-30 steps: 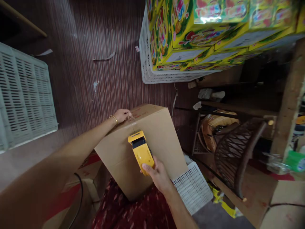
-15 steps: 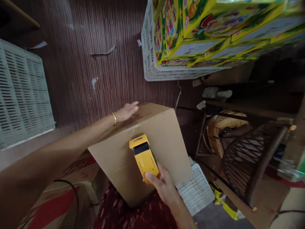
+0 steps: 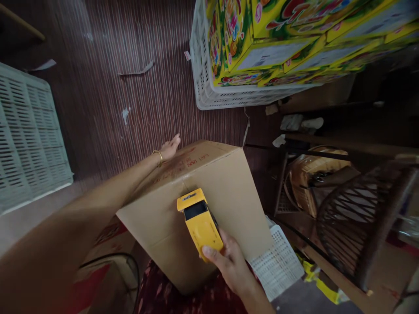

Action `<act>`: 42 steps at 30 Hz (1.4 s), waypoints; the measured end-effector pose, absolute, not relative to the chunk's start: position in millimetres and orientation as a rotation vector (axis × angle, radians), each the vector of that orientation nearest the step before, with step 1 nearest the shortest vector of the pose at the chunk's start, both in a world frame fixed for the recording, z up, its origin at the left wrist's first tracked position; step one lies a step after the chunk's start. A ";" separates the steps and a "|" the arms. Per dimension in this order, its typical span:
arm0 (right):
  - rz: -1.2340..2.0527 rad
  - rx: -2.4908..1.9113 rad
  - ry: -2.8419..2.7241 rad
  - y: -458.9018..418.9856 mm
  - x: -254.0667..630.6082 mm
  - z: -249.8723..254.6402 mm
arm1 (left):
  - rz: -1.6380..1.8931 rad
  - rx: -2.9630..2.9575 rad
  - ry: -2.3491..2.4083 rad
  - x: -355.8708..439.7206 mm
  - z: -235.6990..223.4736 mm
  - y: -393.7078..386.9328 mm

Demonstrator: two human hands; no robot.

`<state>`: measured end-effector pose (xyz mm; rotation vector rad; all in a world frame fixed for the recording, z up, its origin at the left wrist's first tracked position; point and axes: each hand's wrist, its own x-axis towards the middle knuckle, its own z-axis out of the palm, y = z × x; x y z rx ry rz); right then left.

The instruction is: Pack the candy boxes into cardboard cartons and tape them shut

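A closed brown cardboard box [image 3: 216, 192] rests tilted on my lap, over dark red patterned cloth. My right hand [image 3: 231, 264] grips a yellow tape dispenser [image 3: 199, 220] whose front edge presses on the box's near face, along the seam. My left hand [image 3: 169, 148], with a gold bangle at the wrist, reaches across the box's far top edge with the fingers stretched out flat, holding nothing.
A white slatted crate [image 3: 209, 93] holding several yellow printed cartons [image 3: 262, 39] stands on the striped floor ahead. Another pale crate [image 3: 29, 135] lies at the left. A dark wicker chair [image 3: 363, 222] and basket are at the right. A small white basket [image 3: 279, 264] sits beside my lap.
My left hand has opened from curled fingers on the box's top to a flat stretch over its far edge. The dispenser has slid slightly toward me down the box face.
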<state>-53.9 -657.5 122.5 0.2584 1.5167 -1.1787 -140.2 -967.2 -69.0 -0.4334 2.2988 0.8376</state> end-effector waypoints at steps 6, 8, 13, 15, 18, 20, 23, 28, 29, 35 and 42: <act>-1.254 0.305 1.394 -660.5 -58.1 121.6 | 1.152 -0.019 2.397 -143.5 71.5 -896.8; -1.290 0.336 1.344 -661.9 -59.6 121.8 | 1.054 -0.029 2.429 -137.4 85.8 -882.4; -1.380 0.363 1.272 -658.7 -57.1 124.9 | 0.896 -0.019 2.503 -134.9 73.3 -879.3; -1.389 0.357 1.266 -648.1 -49.1 128.3 | 0.772 -0.023 2.580 -136.1 71.4 -880.1; -1.377 0.398 1.270 -621.0 -30.3 133.7 | 0.559 0.038 2.782 -132.6 77.1 -874.1; -1.372 0.422 1.287 -603.1 -18.8 134.2 | 0.469 0.114 2.882 -124.8 81.5 -862.8; -1.386 0.429 1.293 -590.7 -11.0 129.1 | 0.456 0.241 2.875 -107.5 81.6 -837.1; -1.384 0.432 1.298 -596.9 -13.9 120.4 | 0.584 0.318 2.759 -89.5 73.8 -809.1; -1.386 0.431 1.296 -597.3 -14.2 119.3 | 0.603 0.298 2.748 -89.6 73.8 -807.8; -1.424 0.414 1.252 -597.2 -17.8 110.4 | 0.773 0.132 2.713 -93.0 82.1 -797.2; -1.517 0.230 1.267 -514.4 28.8 107.2 | 0.421 0.191 2.883 -83.3 72.3 -781.2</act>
